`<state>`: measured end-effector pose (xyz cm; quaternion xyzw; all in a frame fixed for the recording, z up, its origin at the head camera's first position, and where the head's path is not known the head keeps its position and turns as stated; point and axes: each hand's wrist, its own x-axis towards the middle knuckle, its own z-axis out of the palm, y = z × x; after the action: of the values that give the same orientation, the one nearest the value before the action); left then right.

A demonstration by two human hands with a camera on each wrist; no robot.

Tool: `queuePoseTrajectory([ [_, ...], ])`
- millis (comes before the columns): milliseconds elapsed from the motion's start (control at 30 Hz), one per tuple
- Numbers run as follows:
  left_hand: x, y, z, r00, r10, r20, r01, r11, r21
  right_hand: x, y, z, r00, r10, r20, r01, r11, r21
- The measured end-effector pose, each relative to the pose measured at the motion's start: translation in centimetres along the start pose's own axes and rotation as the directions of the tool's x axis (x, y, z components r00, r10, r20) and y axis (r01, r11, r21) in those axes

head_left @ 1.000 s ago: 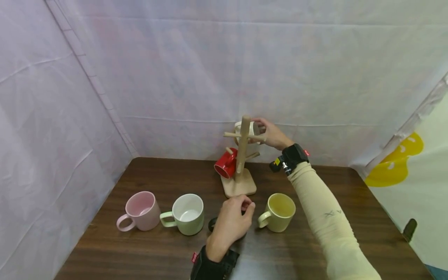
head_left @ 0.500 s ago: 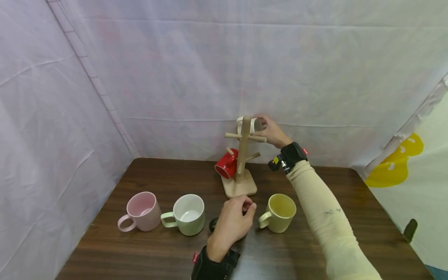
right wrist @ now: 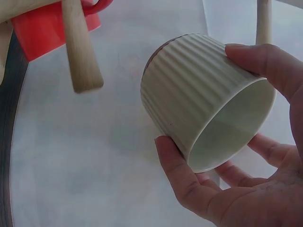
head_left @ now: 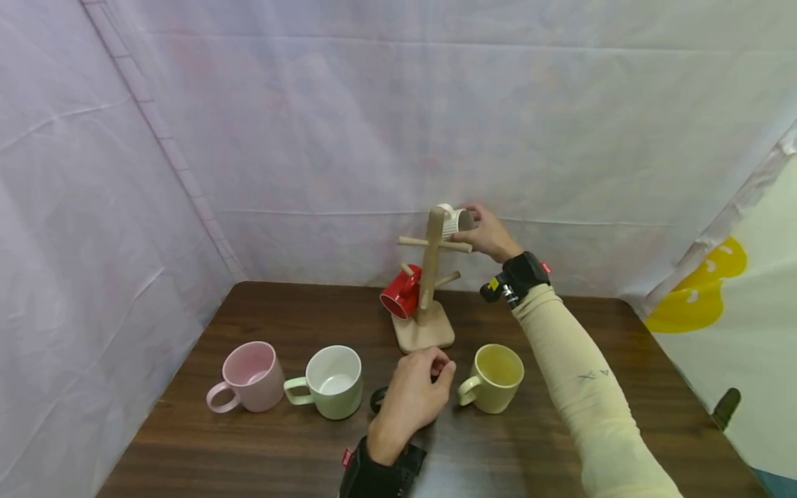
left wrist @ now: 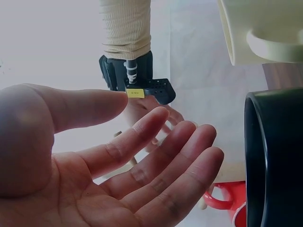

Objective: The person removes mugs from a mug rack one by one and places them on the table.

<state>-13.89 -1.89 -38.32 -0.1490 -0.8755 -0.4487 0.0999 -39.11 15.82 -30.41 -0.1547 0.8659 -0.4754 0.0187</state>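
Fingers (right wrist: 182, 177) of the right hand (head_left: 488, 236) grip, half curled; the left hand's (head_left: 412, 394), loosely bent, hold nothing. The table's (head_left: 261, 449) far side carries a wooden rack (head_left: 430, 270); the gripped white mug (right wrist: 194, 90) is right of its top, a black mug (left wrist: 284, 161) near the left hand.

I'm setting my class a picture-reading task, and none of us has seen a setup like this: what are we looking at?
No machine here, just a person's two bare hands. The head view looks down at a wooden table bearing a pink mug, a green mug, a yellow mug, a dark mug and a wooden rack where a red mug hangs. The other two views come from the wrists. In one, the right hand holds a ribbed white mug; in the other, the left hand holds nothing, near the dark mug.
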Motion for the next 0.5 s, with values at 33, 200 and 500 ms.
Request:
queuePoseTrajectory([
  [33,0.0,0.0,0.0,1.0,0.003,-0.001,-0.003,1.0,0.002,-0.1,0.1,-0.1,1.0,0.004,0.003,-0.004,1.0,0.007],
  [200,0.2,0.2,0.1,1.0,0.01,0.005,-0.01,1.0,0.004,-0.9,0.1,-1.0,1.0,0.014,-0.009,-0.014,1.0,0.027],
  [500,0.6,-0.2,0.4,1.0,0.025,-0.011,-0.025,1.0,-0.001,-2.3,0.8,-2.5,0.999,0.044,-0.027,-0.043,0.999,0.02],
])
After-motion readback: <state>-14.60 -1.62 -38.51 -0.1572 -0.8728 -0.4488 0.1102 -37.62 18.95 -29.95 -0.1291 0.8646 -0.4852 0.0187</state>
